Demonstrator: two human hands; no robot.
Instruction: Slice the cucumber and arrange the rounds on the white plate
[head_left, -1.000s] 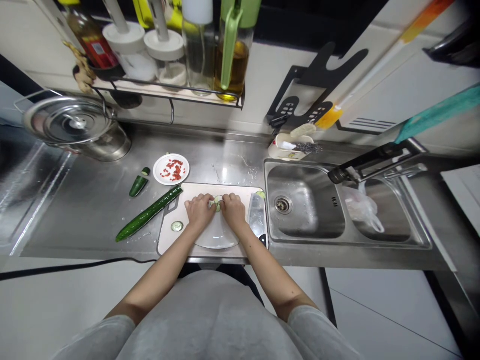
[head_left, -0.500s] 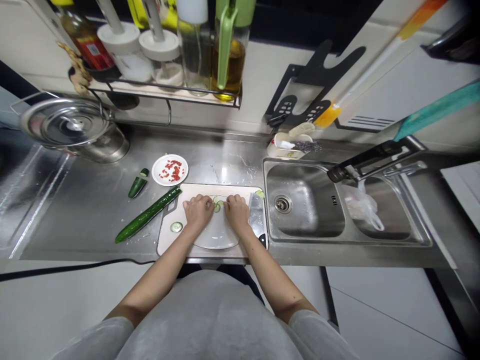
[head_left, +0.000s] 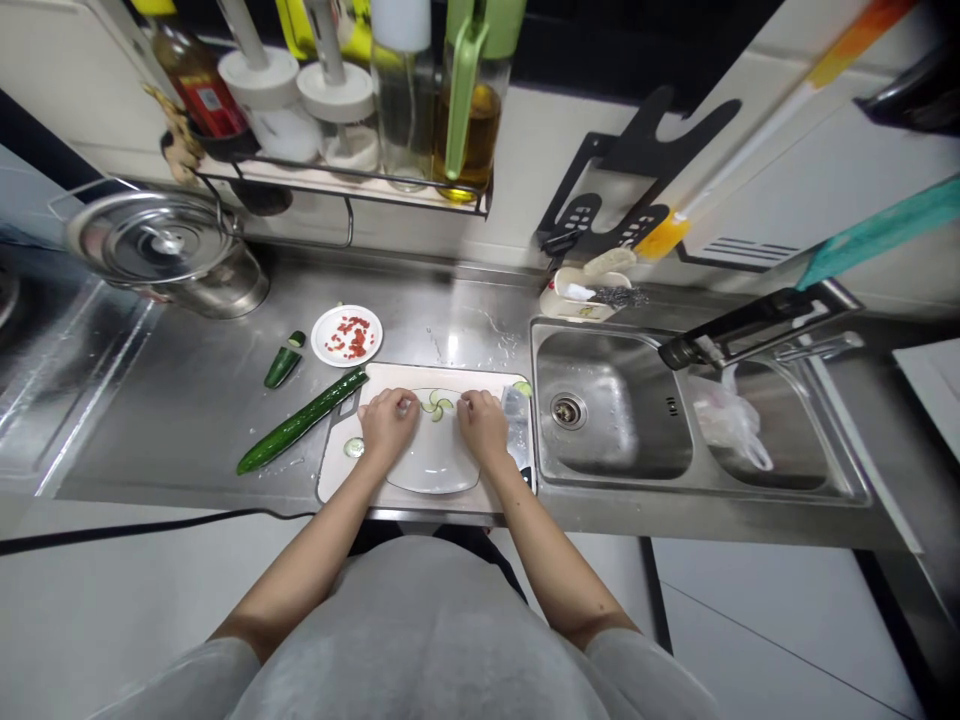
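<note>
A white plate (head_left: pixel 433 462) lies on the pale cutting board (head_left: pixel 335 472). Several thin cucumber slices (head_left: pixel 436 404) sit at the plate's far rim. My left hand (head_left: pixel 387 421) rests at the plate's left edge with curled fingers. My right hand (head_left: pixel 484 424) rests at the plate's right edge, its fingers also curled. The slices lie between the two hands, apart from both. Whether the fingers grip the rim is hidden.
A long cucumber (head_left: pixel 298 422) lies left of the board, with a short cucumber end (head_left: pixel 281 366) and a saucer of red bits (head_left: pixel 346 335) behind. A knife (head_left: pixel 517 428) lies on the board's right edge. A double sink (head_left: pixel 611 413) is right; a lidded pot (head_left: pixel 167 252) far left.
Both hands have drawn apart from the cucumber slices, the left hand leftwards and the right hand rightwards, uncovering the slices on the plate.
</note>
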